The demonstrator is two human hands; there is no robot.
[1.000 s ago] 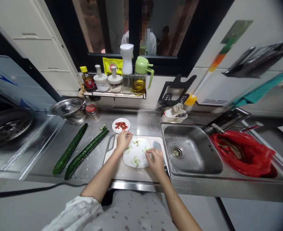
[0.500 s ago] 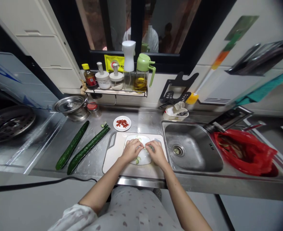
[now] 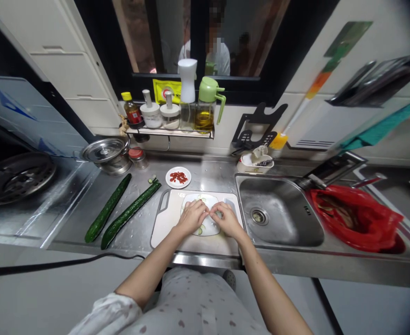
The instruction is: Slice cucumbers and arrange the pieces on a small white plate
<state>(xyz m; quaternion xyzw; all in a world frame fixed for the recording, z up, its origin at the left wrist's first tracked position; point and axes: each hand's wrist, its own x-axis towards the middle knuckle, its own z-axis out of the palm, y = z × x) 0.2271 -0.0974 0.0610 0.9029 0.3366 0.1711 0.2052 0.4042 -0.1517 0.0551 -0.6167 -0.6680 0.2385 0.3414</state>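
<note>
Both of my hands hover over a white plate (image 3: 211,229) that lies on a pale cutting board (image 3: 165,224). Thin cucumber slices (image 3: 200,230) rest on the plate, partly covered by the hands. My left hand (image 3: 192,217) has its fingers closed in a pinch near the plate's middle. Close beside it, with fingertips almost meeting, my right hand (image 3: 227,220) pinches too. Whatever is between the fingertips is too small and hidden to make out. Behind the board stands a small white dish (image 3: 171,182) with chopped red pieces (image 3: 178,177).
Left of the board lie a whole cucumber (image 3: 109,209) and a cut cucumber (image 3: 131,215). A steel sink (image 3: 278,228) adjoins the board on the right, with a red plastic bag (image 3: 361,232) beyond it. A seasoning shelf (image 3: 187,133), steel pot (image 3: 109,158) and jar (image 3: 138,159) are at the back.
The view has shifted slightly. My hands stay over the plate, with the fingertips a little closer together.
</note>
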